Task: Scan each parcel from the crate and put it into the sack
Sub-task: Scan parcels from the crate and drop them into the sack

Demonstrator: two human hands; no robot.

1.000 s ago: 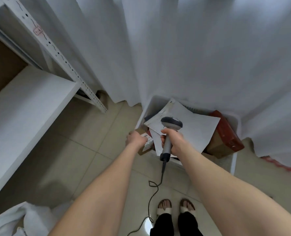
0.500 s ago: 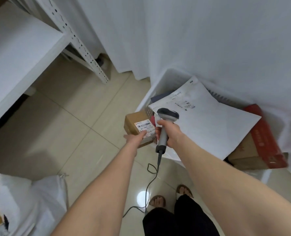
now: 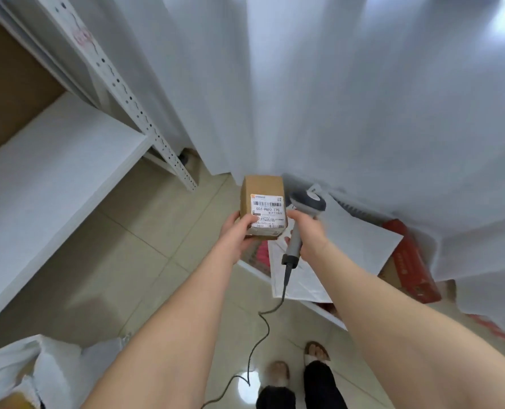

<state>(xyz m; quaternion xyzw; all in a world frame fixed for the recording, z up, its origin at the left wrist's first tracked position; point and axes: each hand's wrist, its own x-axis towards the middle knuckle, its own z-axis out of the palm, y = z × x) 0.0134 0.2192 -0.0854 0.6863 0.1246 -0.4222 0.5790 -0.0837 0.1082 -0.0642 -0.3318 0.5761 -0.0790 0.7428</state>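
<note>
My left hand [image 3: 237,231] grips a small brown cardboard parcel [image 3: 263,188] from below, its white barcode label facing me. Right beside it, my right hand [image 3: 307,231] holds a grey handheld scanner [image 3: 305,203] by the handle, head up near the label; its cable hangs down to the floor. Behind and below both hands stands the white crate [image 3: 319,309], holding a large white flat mailer [image 3: 360,249] and a red and brown box [image 3: 407,258]. The white sack [image 3: 53,367] lies open at the lower left with a brown parcel showing inside.
A white metal shelf unit [image 3: 53,178] fills the left side, with a perforated upright. White curtains [image 3: 333,84] hang behind the crate. Beige floor tiles lie between shelf and crate. My feet in sandals stand at the bottom centre.
My left hand has lifted the brown parcel out of the crate and turned its label up. The scanner has risen beside it. The view has tilted upward.
</note>
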